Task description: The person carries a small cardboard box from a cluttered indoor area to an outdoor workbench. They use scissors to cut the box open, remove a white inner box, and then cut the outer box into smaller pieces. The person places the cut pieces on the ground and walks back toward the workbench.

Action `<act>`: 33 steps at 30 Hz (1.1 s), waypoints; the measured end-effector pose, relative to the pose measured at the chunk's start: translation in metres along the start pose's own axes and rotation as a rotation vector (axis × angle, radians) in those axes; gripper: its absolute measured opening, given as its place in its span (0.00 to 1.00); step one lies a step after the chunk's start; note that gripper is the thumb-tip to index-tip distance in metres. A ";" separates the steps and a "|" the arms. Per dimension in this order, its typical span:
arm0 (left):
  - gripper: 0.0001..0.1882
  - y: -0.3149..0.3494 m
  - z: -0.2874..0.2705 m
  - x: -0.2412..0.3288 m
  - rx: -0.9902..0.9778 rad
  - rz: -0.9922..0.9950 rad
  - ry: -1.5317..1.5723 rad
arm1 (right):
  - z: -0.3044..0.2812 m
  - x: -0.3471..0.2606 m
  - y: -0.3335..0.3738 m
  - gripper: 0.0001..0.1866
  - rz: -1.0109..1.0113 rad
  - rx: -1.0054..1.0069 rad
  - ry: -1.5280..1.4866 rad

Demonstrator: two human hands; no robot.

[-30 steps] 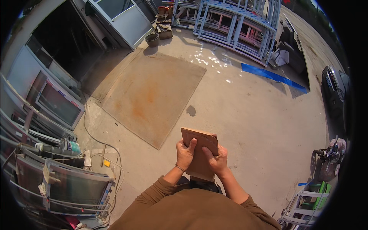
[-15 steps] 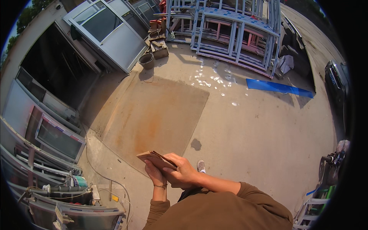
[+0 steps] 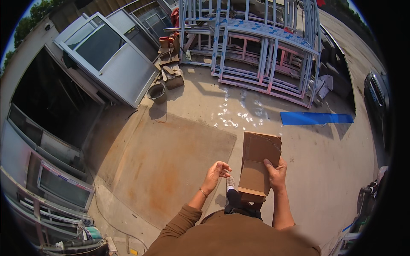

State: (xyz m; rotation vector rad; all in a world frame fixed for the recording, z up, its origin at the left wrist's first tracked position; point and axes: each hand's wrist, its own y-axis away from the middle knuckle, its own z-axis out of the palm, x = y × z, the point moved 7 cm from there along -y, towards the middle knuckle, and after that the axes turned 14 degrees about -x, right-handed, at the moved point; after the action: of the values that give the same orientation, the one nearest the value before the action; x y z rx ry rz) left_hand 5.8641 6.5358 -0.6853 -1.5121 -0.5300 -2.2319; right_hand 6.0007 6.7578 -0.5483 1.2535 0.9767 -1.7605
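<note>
A brown cardboard box [image 3: 255, 173], partly unfolded with a flap standing up at its far end, is held out in front of my body. My right hand [image 3: 276, 173] grips it by the right side, thumb on the inner face and fingers behind. Off to the left of the box, my left hand [image 3: 216, 174] is raised in the air, touching nothing, its fingers loosely curled and apart. Below the hands, a checkered shoe [image 3: 230, 181] shows on the concrete.
Stacked metal frames [image 3: 265, 55] stand at the back, with a blue strip [image 3: 317, 118] on the ground to their right. A bucket [image 3: 157, 93] sits near leaning door panels [image 3: 111, 55]. Window frames [image 3: 64, 185] lean at left; a dark vehicle [image 3: 376, 96] is far right.
My left hand has let go of the cardboard and moved away to the left. The cardboard, folded flat before, has opened out and shifted right in my right hand.
</note>
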 end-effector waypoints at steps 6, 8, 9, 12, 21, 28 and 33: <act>0.16 0.026 -0.257 -0.118 0.614 -0.680 -0.195 | -0.024 0.023 -0.231 0.16 0.067 -0.047 0.009; 0.15 0.112 -0.303 -0.147 0.861 -0.937 -0.072 | 0.006 0.042 -0.305 0.17 0.091 -0.123 0.066; 0.14 0.156 -0.313 -0.154 1.038 -1.069 -0.039 | 0.022 0.051 -0.340 0.17 0.075 -0.160 0.048; 0.09 0.232 -0.332 -0.149 1.284 -1.253 -0.021 | 0.066 0.079 -0.450 0.17 0.068 -0.225 0.067; 0.11 -0.008 -0.549 -0.092 0.964 -1.142 0.189 | 0.077 0.125 -0.668 0.15 0.138 -0.034 0.248; 0.13 -0.440 -0.732 0.144 0.684 -0.422 -0.135 | 0.023 0.145 -0.827 0.16 0.120 0.081 0.365; 0.12 -0.584 -0.786 0.206 0.665 -0.333 -0.168 | 0.008 0.191 -0.979 0.16 0.127 0.064 0.397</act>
State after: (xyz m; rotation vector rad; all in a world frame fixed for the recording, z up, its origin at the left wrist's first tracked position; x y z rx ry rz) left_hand 4.8751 6.6085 -0.8177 -1.3116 -1.4935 -1.8486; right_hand 5.0806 7.1410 -0.5766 1.7100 1.0370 -1.4837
